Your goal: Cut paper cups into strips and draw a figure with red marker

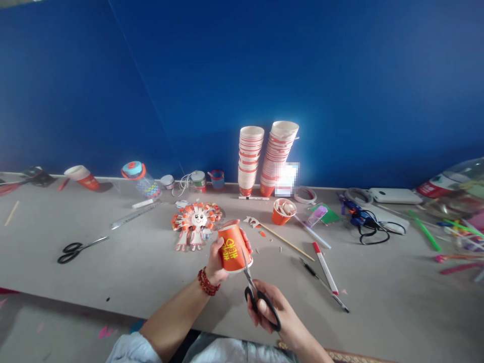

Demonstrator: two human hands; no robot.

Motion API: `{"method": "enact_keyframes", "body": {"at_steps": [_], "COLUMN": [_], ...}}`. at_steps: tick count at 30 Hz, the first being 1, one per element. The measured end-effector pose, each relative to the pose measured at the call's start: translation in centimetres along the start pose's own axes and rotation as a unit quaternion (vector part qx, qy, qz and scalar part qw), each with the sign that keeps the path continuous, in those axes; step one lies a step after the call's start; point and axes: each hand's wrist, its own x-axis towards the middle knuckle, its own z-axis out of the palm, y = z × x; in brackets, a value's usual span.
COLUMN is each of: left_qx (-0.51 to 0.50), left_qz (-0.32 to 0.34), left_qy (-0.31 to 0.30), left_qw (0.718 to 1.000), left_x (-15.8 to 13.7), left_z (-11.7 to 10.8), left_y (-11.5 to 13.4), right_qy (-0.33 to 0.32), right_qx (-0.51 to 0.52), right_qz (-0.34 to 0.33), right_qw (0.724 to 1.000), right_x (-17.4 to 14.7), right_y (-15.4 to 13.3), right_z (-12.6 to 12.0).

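Observation:
My left hand [216, 257] is wrapped around a red-orange paper cup [235, 249] with yellow characters on its side. The cup is tipped upside down, its white rim towards me. In my right hand [270, 302] is a pair of black-handled scissors [255, 292], with fingers through the handles. The scissors' blades point up at the cup's rim and lie against its side; whether they cut into it I cannot tell. Just beyond my left hand lies a paper-cup doll figure [197, 219] with a smiling face and curled orange-and-white strips around it.
Two tall stacks of paper cups [249, 156] stand by the blue wall. An orange cup of scraps [283, 213] sits right of centre, near a wooden stick [289, 243], a red marker [325, 269] and a black pen [321, 283]. Another pair of scissors [75, 249] lies at left.

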Motion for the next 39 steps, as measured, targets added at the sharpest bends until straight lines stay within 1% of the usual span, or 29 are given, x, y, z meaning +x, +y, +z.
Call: {"method": "enact_keyframes", "body": {"at_steps": [8, 12, 16, 19, 24, 27, 36, 39], "left_qx": [-0.008, -0.007, 0.000, 0.003, 0.002, -0.001, 0.005, -0.005], "left_qz": [-0.002, 0.002, 0.000, -0.006, 0.002, -0.006, -0.015, -0.013], "left_qy": [-0.016, -0.023, -0.014, -0.009, -0.016, -0.019, 0.011, 0.006], "left_qw": [1.000, 1.000, 1.000, 1.000, 1.000, 1.000, 1.000, 1.000], "left_x": [0.02, 0.04, 0.08, 0.08, -0.01, -0.05, 0.04, 0.01], "left_z": [-0.35, -0.45, -0.44, -0.37, -0.17, -0.17, -0.23, -0.32], "left_y": [-0.07, -0.13, -0.15, -0.14, -0.12, -0.11, -0.08, -0.12], "right_qy": [0.024, 0.016, 0.008, 0.014, 0.009, 0.006, 0.009, 0.011], "right_qx": [0.011, 0.009, 0.007, 0.003, -0.012, -0.022, -0.044, -0.048], "right_qz": [0.015, 0.009, 0.002, 0.005, -0.007, -0.016, -0.015, -0.017], "right_qw": [1.000, 1.000, 1.000, 1.000, 1.000, 1.000, 0.999, 0.999], "right_x": [-0.12, -0.06, -0.05, -0.01, 0.26, 0.38, 0.32, 0.41], "right_y": [0.34, 0.43, 0.38, 0.33, 0.51, 0.62, 0.22, 0.20], "right_z": [-0.23, -0.32, -0.29, -0.24, -0.35, -0.44, -0.42, -0.42]}}
